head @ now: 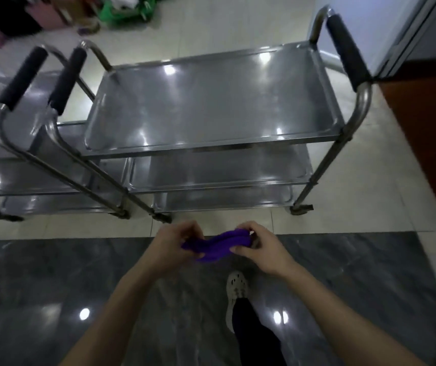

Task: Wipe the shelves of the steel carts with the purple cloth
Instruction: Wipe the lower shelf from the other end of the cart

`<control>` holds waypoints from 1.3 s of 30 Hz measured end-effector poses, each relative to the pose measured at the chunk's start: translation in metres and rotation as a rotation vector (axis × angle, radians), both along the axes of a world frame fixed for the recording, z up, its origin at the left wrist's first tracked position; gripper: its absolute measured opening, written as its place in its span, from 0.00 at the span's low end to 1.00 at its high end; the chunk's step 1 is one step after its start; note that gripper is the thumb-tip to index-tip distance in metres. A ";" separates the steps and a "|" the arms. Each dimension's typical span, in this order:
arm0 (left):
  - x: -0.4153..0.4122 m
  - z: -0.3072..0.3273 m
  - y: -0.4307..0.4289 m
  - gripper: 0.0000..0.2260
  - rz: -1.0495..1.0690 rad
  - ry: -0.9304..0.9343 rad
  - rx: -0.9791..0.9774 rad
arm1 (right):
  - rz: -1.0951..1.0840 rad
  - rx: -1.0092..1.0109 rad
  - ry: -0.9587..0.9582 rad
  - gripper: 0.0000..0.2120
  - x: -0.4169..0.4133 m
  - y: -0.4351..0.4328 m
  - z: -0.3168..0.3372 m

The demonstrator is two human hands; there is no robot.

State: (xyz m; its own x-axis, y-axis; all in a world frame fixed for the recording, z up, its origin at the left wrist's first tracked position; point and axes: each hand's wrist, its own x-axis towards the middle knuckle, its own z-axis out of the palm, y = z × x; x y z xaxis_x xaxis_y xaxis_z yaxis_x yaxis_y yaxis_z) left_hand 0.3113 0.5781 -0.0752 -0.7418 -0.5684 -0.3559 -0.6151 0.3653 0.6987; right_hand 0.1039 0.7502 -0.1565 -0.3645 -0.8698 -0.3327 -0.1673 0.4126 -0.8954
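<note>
Dim, soft focus — ceiling-light glare on steel shelf, edges warped.

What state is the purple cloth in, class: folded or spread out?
Folded and bunched: the purple cloth shows doubled layers, gripped at either end by the left hand and right hand.

Glossy steel cart, fuzzy cloth

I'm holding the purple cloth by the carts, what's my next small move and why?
Probably step in and spread the purple cloth on the top shelf straight ahead: the left hand and right hand hold it bunched over the floor, short of any shelf.
</note>
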 end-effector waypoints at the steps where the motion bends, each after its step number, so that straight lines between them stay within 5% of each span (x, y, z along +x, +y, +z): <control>1: -0.007 0.011 0.013 0.18 0.008 0.038 -0.026 | -0.031 -0.014 0.007 0.17 -0.007 0.017 0.015; 4: -0.039 0.041 0.048 0.19 0.038 0.143 -0.046 | -0.142 -0.068 0.044 0.08 -0.036 0.064 0.060; 12: -0.221 0.081 0.089 0.18 -0.101 0.265 -0.093 | -0.263 -0.220 0.247 0.09 -0.199 0.128 0.124; 21: -0.475 0.100 0.096 0.17 -0.069 0.402 -0.249 | -0.336 -0.076 0.369 0.10 -0.442 0.142 0.164; 39: -0.825 0.092 -0.107 0.19 -0.102 0.370 -0.256 | -0.114 -0.003 0.463 0.06 -0.826 -0.080 0.151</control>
State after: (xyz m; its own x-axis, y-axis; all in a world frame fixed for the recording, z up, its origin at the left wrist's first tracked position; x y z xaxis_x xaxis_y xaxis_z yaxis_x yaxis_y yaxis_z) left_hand -0.5135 0.4716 0.0171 -0.8491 -0.5212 0.0861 -0.2933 0.6006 0.7438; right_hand -0.7222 0.6705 -0.0054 -0.5669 -0.8163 -0.1104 -0.5027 0.4491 -0.7387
